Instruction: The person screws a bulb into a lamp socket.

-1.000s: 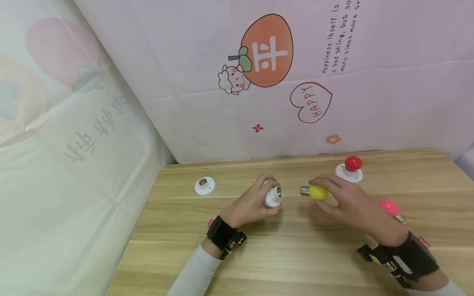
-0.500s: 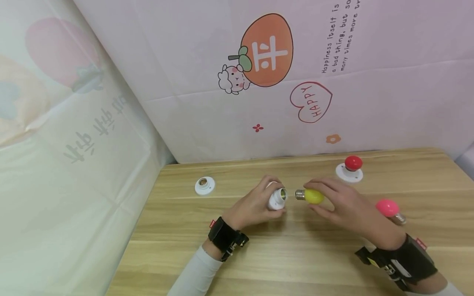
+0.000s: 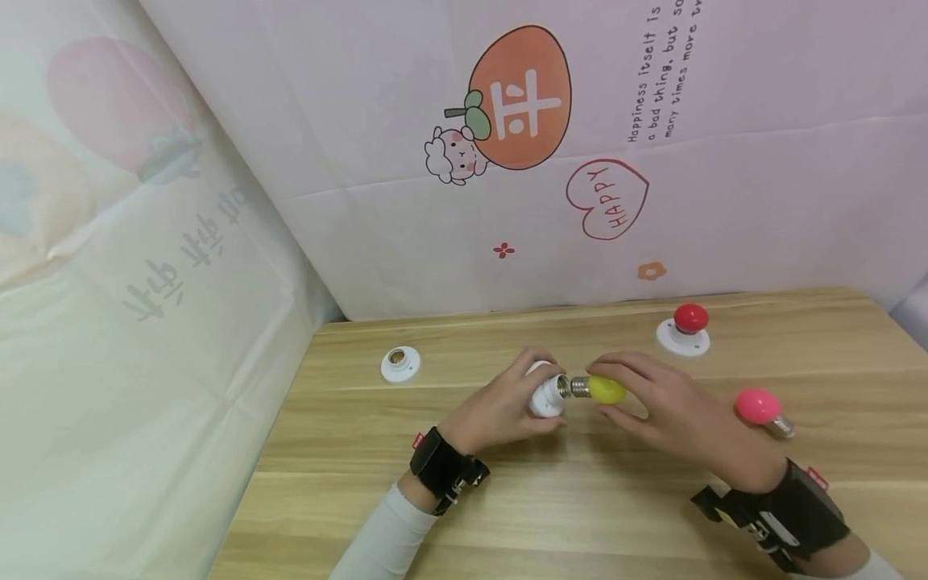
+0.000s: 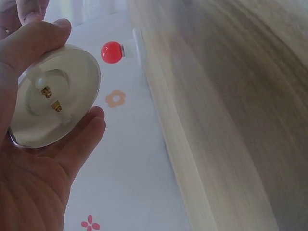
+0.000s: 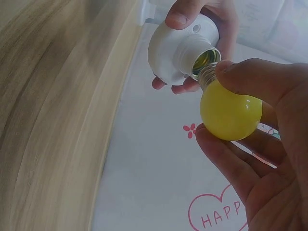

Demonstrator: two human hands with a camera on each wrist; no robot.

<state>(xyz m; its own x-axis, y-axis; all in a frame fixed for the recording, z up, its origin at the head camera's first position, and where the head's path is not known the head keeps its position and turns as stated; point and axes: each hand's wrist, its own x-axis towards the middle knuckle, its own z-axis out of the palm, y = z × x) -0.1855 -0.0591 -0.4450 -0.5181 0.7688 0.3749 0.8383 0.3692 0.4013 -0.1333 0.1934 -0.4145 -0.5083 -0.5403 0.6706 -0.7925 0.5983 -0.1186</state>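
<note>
My left hand (image 3: pixel 500 403) grips a white round lamp socket (image 3: pixel 548 395) by its base, tilted so the threaded opening faces right. In the left wrist view the hollow back of the socket (image 4: pixel 77 101) shows two brass screws. My right hand (image 3: pixel 667 407) holds a yellow light bulb (image 3: pixel 607 390) between thumb and fingers, its metal screw cap pointing left. The right wrist view has the bulb (image 5: pixel 230 111) with its cap right at the mouth of the socket (image 5: pixel 185 53). Both things are held above the wooden table.
A second white lamp socket (image 3: pixel 400 365) stands at the table's back left. At the back right, a red bulb (image 3: pixel 691 318) sits in a white socket (image 3: pixel 683 341). A pink bulb (image 3: pixel 758 406) lies beside my right forearm. Behind the wooden table (image 3: pixel 348 483) hangs a printed cloth (image 3: pixel 406 242).
The right hand has moved left with the yellow bulb, and the left hand slightly right with the socket. The gap between bulb cap and socket mouth has closed up.
</note>
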